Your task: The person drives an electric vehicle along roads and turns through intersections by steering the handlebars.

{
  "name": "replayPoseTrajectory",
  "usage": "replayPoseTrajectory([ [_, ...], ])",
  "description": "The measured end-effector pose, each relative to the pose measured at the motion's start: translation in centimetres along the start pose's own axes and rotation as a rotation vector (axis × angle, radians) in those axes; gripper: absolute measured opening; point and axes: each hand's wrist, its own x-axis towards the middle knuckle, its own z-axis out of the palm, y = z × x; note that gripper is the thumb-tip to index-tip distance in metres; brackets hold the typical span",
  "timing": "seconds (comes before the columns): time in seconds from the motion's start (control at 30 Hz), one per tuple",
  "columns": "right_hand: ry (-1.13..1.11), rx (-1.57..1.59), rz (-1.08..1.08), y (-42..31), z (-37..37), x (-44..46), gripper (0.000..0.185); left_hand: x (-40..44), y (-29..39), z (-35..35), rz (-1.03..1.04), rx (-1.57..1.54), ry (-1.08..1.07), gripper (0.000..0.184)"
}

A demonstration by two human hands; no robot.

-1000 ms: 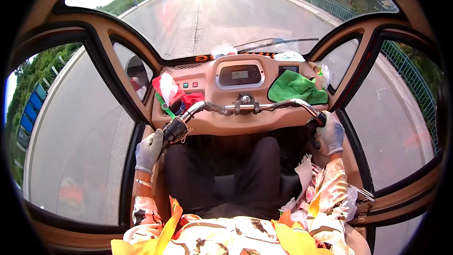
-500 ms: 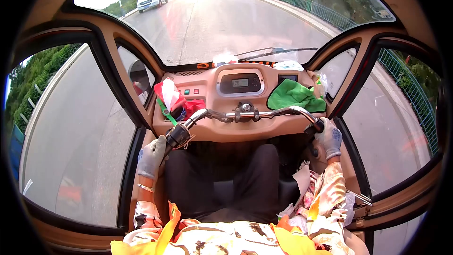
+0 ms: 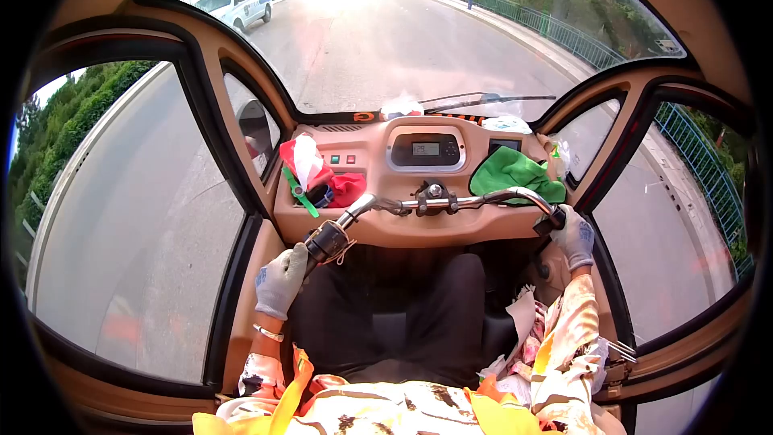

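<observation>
In the head view, a chrome handlebar (image 3: 475,201) runs across the front of a small enclosed vehicle. My left hand (image 3: 280,280), in a pale work glove, is closed around its left grip, just behind a black switch housing (image 3: 326,242) with string tied round it. On the other side my right hand (image 3: 574,239), gloved the same way, wraps the right grip. Both grips are mostly covered by the fingers. Beyond the bar is a tan dashboard with a lit display (image 3: 425,149). A green cloth (image 3: 519,176) lies on its right side.
Red and white cloth (image 3: 306,163) and a green strap (image 3: 299,192) fill the left dash tray. Through the windshield, a white van (image 3: 239,2) is on the road's left and a green railing (image 3: 564,30) lines the right. A wiper (image 3: 483,102) crosses the lower glass.
The white van has come closer and shifted left, partly cut by the windshield frame. The cabin appears slightly right and lower in view. Both hands keep their hold on the grips.
</observation>
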Motion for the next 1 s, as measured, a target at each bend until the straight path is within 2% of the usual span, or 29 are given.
replayPoseTrajectory([
  [0.1, 0.072, -0.065, -0.029, 0.5, 0.8, -0.5, 0.052, 0.0, 0.4, 0.0, 0.04, 0.058, 0.035, 0.063],
  [0.3, 0.009, -0.032, 0.0, 0.8, 1.1, -0.9, 0.051, 0.5, 0.4, -0.2, -0.037, 0.044, -0.05, 0.062],
  [0.43, 0.028, 0.007, -0.021, 0.3, 0.4, -1.0, 0.055, -0.9, 0.1, 0.0, -0.012, 0.008, -0.017, 0.062],
  [0.73, 0.004, -0.014, -0.001, -0.4, 0.0, -0.3, 0.045, -0.1, 0.2, -0.1, 0.006, 0.032, -0.023, 0.065],
  [0.93, 0.063, -0.037, -0.028, 0.1, 0.5, -0.5, 0.048, 0.1, 0.1, 0.2, 0.016, 0.031, 0.01, 0.066],
  [1.0, 0.062, -0.059, -0.039, 0.0, 0.4, -0.4, 0.046, 0.1, 0.2, 0.1, 0.008, 0.002, 0.007, 0.054],
])
